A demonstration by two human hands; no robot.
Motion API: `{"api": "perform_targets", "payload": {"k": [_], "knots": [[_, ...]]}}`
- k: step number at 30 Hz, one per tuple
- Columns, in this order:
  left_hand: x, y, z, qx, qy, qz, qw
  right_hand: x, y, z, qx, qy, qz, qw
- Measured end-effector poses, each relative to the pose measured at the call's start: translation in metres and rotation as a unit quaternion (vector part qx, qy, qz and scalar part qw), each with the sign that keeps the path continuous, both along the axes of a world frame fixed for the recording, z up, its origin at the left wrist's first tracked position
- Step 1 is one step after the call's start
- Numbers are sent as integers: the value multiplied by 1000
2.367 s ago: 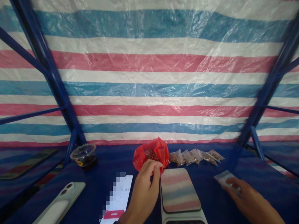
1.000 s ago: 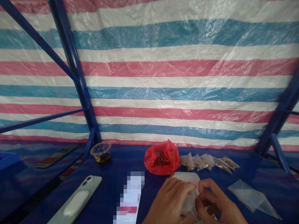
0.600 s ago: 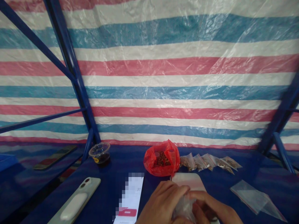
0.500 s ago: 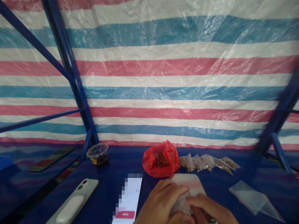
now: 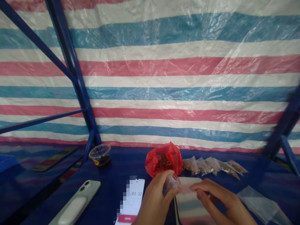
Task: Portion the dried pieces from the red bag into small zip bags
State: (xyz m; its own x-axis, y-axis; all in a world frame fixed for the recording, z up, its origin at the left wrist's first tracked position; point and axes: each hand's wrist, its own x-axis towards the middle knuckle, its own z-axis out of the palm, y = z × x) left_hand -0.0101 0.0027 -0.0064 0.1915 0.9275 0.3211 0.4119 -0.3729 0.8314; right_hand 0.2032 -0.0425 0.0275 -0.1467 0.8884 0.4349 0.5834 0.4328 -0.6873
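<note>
The left hand (image 5: 156, 198) pinches a small clear zip bag (image 5: 171, 184) between thumb and fingers, holding it up just above the near corner of the digital scale (image 5: 189, 200) and beside the red plastic bag (image 5: 164, 159) of reddish-brown dried pieces. The right hand (image 5: 219, 200) is extended with fingers slightly spread, its fingertips over the scale. The zip bag is light, thin, soft film, liable to crumple and slip; take hold at its upper edge, near the seal.
</note>
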Motion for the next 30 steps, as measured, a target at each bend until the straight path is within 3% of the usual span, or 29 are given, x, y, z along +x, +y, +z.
{"api": "perform_targets", "payload": {"k": [4, 7, 11, 14, 18, 23, 27, 30], "knots": [[-6, 7, -3, -16, -43, 57, 997, -30, 51, 28, -13, -103, 41, 994], [-1, 7, -3, -17, -51, 66, 996, -58, 99, 35, 10, -301, 62, 952], [9, 6, -4, -41, -56, 66, 995, -89, 151, 21, 14, -364, 88, 927], [13, 7, -5, -98, -65, 68, 991, -100, 172, 4, 6, -382, 94, 919], [13, 10, -9, -122, -103, 68, 985, -93, 178, -6, 1, -379, 89, 921], [16, 1, -20, -121, -144, 103, 977, -76, 166, 3, 5, -352, 79, 933], [21, -13, -37, -118, -186, 108, 969, -65, 152, 4, -11, -327, 94, 940], [21, -17, -54, -136, -252, 115, 951, -57, 143, 2, -46, -362, 88, 927]]}}
